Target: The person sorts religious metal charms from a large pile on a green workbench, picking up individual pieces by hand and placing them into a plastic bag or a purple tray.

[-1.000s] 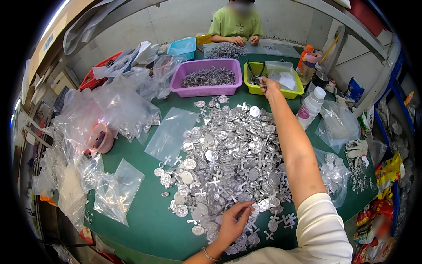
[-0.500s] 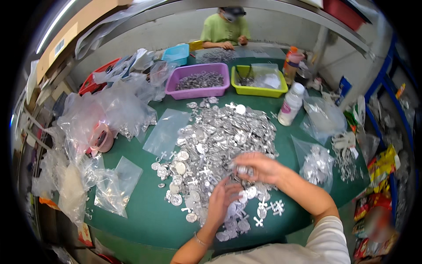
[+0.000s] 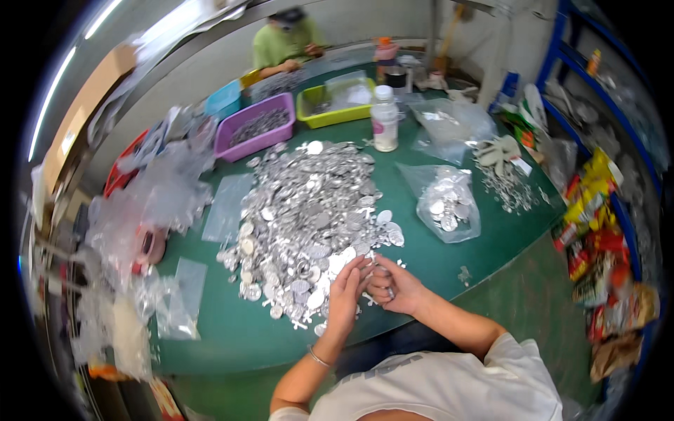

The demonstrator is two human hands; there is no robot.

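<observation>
left hand point(image 3: 344, 284) and right hand point(image 3: 399, 289) meet beside the silver medallion pile point(image 3: 309, 203)
both grips are partly curled; whether either holds anything, i cannot tell.

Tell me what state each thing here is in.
Left hand: fingers bent
Right hand: fingers curled, grip unclear
Metal pieces: heaped loose
Purple basin: open, holding small parts
Lime basin: open, holding clear plastic
Bottle: upright, capped
Clear bag: lying, metal pieces inside

- One left hand point(image 3: 345, 291), one right hand point(image 3: 401, 289)
- One medal heap point(image 3: 309, 203)
- Three tubs point(image 3: 260, 144) point(image 3: 337, 118) point(image 3: 223, 105)
- One white-capped bottle point(image 3: 385, 126)
- One orange-capped bottle point(image 3: 385, 53)
- One co-worker point(image 3: 282, 45)
- One bracelet point(image 3: 319, 357)
</observation>
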